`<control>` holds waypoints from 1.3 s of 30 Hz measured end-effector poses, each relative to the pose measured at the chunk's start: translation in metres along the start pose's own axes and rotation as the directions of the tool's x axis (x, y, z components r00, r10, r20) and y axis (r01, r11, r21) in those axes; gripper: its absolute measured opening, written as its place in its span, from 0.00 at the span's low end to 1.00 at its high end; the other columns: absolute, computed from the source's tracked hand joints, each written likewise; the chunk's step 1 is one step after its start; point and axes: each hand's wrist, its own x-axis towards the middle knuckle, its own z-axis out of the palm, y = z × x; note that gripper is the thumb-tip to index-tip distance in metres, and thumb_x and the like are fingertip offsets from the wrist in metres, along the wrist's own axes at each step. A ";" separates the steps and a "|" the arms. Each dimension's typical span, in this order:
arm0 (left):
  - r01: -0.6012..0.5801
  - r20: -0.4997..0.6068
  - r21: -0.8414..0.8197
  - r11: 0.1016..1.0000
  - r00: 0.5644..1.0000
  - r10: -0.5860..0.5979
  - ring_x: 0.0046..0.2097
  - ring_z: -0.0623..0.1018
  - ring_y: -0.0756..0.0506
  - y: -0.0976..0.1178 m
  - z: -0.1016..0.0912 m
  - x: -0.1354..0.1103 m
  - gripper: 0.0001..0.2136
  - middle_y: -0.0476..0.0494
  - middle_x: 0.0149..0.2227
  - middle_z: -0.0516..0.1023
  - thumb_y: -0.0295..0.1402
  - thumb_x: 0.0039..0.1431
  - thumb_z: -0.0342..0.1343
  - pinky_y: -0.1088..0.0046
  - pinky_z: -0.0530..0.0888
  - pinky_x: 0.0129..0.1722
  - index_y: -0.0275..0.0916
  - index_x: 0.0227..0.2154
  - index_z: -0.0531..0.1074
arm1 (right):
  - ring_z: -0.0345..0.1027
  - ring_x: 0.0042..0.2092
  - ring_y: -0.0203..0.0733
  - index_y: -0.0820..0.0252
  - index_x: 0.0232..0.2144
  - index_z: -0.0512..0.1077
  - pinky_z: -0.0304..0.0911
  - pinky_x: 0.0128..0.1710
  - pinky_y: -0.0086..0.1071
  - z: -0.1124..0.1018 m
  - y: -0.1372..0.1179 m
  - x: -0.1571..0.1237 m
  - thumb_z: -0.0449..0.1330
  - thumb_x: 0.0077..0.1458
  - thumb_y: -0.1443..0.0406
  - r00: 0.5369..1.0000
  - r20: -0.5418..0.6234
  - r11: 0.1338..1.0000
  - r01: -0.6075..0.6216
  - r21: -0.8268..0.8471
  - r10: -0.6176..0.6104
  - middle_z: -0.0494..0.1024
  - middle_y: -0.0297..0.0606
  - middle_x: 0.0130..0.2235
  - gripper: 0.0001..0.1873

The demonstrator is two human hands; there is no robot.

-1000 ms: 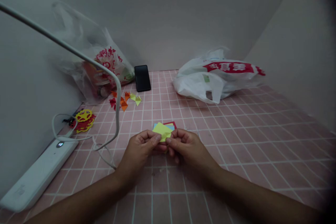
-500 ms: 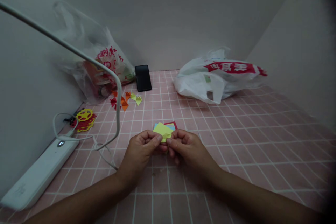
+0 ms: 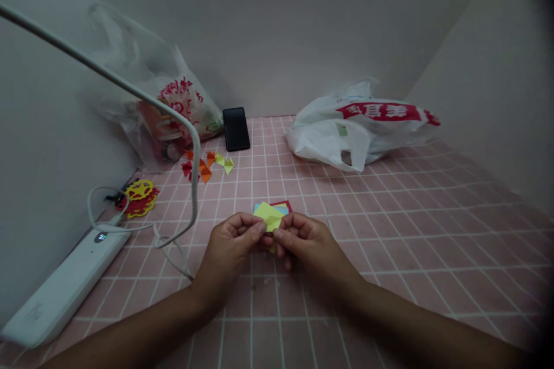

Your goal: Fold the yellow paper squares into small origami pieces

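Observation:
A small piece of yellow paper (image 3: 269, 216) with crease lines is pinched between my two hands at the middle of the view. My left hand (image 3: 236, 242) grips its near left edge with thumb and fingers. On the near right edge, my right hand (image 3: 305, 241) closes its thumb and forefinger, the other fingers curled below. A bit of yellow shows beneath the fingers. Just behind the held sheet lie more coloured papers, with a red sheet (image 3: 289, 205) and a blue sheet (image 3: 257, 206) peeking out; the hands hide the rest of them.
Small folded red, orange and yellow papers (image 3: 205, 172) lie at the back left, near a black phone (image 3: 236, 129). Plastic bags (image 3: 186, 106) stand at left and a white bag (image 3: 329, 138) at right. A white power bank (image 3: 69, 282) and a cable (image 3: 194, 184) occupy the left side.
The near edge of the yellow paper has shifted between the thumbs, and my fingers have moved slightly. Everything else stays where it was.

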 end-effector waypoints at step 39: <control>0.083 0.046 0.141 0.986 0.995 -0.090 0.24 0.75 0.52 0.008 0.000 0.003 0.09 0.50 0.23 0.78 0.32 0.42 0.67 0.76 0.72 0.29 0.36 0.25 0.73 | 0.62 0.31 0.38 0.58 0.24 0.67 0.57 0.31 0.31 -0.013 -0.006 0.007 0.59 0.51 0.64 0.965 0.036 0.903 0.257 -0.345 -0.261 0.69 0.33 0.27 0.06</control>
